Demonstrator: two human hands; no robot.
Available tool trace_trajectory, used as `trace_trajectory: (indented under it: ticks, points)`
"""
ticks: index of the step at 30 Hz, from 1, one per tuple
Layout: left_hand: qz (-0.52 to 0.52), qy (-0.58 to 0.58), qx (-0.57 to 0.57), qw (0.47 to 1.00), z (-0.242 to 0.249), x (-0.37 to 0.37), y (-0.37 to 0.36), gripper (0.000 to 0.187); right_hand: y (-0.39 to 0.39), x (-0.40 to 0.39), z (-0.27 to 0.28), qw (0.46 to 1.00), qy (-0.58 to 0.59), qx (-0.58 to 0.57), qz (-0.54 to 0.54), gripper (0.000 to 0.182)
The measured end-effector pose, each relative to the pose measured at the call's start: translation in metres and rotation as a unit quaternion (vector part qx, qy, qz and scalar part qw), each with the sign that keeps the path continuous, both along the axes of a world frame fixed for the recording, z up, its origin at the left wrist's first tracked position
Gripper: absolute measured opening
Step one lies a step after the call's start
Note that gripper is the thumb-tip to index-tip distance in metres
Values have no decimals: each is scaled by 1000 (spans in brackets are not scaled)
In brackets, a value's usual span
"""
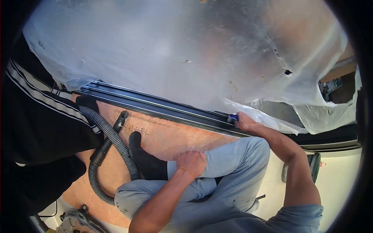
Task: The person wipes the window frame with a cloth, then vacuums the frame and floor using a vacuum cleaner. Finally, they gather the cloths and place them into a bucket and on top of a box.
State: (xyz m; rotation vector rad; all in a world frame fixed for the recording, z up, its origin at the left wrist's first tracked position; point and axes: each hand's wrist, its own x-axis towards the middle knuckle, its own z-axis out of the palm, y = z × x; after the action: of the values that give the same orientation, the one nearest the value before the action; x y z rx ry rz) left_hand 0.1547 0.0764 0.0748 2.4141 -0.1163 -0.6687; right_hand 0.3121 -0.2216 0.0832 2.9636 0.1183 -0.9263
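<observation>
My right hand [245, 122] reaches forward to the dark metal sliding-door track [171, 108]. Its fingers are closed on a small blue object with a whitish part [233, 118], which is at the track; its kind cannot be made out. Crumpled translucent plastic sheeting [268, 114] hangs close beside this hand. My left hand [192, 163] lies curled over my lower leg in grey trousers [229, 155], with the fingertips hidden. I sit cross-legged near the track, one dark sock [149, 159] pointing left.
A grey corrugated vacuum hose [110, 132] with a black tube [101, 153] loops over the orange-brown floor board [171, 139], which bears handwriting. Another person in black striped trousers [50, 105] is at the left. A machine [77, 223] sits lower left. The sheeting has holes at right.
</observation>
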Motion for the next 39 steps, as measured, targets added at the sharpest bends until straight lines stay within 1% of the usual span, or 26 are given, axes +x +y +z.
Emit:
trace_trajectory:
  ticks: [1, 3, 5, 7, 9, 11, 13, 15, 17, 19, 21, 22, 24, 25, 27, 29, 30, 31, 32, 34, 35, 36, 39]
  points:
    - [0, -1, 4, 1000, -2, 0, -1, 48, 15, 11, -6, 999, -2, 39, 21, 33]
    - [5, 3, 5, 1000, -2, -1, -2, 47, 57, 23, -12, 997, 12, -16, 70, 32]
    - [14, 4, 1, 1000, 1, 2, -1, 46, 114, 24, -18, 993, -9, 6, 121, 28]
    - [12, -23, -16, 1000, -11, -3, -6, 45, 154, 34, -32, 982, -62, 65, 166, 28]
    - [30, -34, -19, 999, -16, -6, -5, 43, 206, 47, -31, 966, -107, 180, 153, 26]
    - [61, -35, -16, 997, -5, -4, -4, 42, 264, 50, -22, 951, -122, 277, 69, 26]
    - [40, 2, -6, 999, -1, -1, -3, 44, 313, 57, -34, 934, -157, 315, 58, 24]
    - [21, 25, -2, 999, 6, 2, 0, 44, 363, 67, -53, 903, -214, 365, 67, 24]
    - [5, 33, -4, 999, 12, 6, 5, 44, 414, 79, -64, 891, -216, 394, 59, 25]
    - [-4, 15, -26, 1000, -6, 2, 2, 44, 463, 93, -72, 884, -206, 419, 24, 26]
    - [0, -6, -39, 999, -23, -6, -6, 45, 495, 106, -72, 872, -179, 454, -44, 29]
    - [10, -20, -37, 999, -24, -7, -6, 45, 499, 109, -68, 866, -159, 469, -67, 29]
    - [14, -12, -24, 1000, -23, -7, -10, 45, 503, 115, -56, 852, -119, 499, -103, 30]
    - [7, 11, -11, 1000, -8, 0, -5, 45, 490, 113, -45, 832, -62, 544, -88, 30]
    - [13, 38, -8, 999, 2, 5, 0, 45, 438, 89, 3, 834, -8, 552, 8, 35]
    - [31, 41, -29, 998, 3, 4, 2, 45, 372, 66, 26, 846, 37, 524, 95, 31]
    - [30, 41, -30, 998, 3, 3, 2, 46, 335, 54, 30, 878, 6, 458, 136, 30]
    - [31, 41, -30, 998, 3, 2, 1, 47, 305, 36, 44, 898, -34, 410, 156, 30]
    - [33, 40, -29, 998, 4, 3, 2, 47, 274, 20, 41, 898, -68, 410, 147, 33]
    - [33, 46, -34, 998, 5, 3, 3, 48, 227, -1, 45, 923, -91, 363, 88, 33]
    - [32, 51, -36, 998, 6, 3, 4, 48, 209, -6, 45, 949, -74, 297, 69, 32]
    - [33, 49, -33, 998, 7, 3, 5, 48, 197, -8, 41, 970, -57, 230, 48, 31]
    - [27, 47, -30, 998, 9, 3, 2, 48, 206, -11, 13, 981, -44, 177, 63, 27]
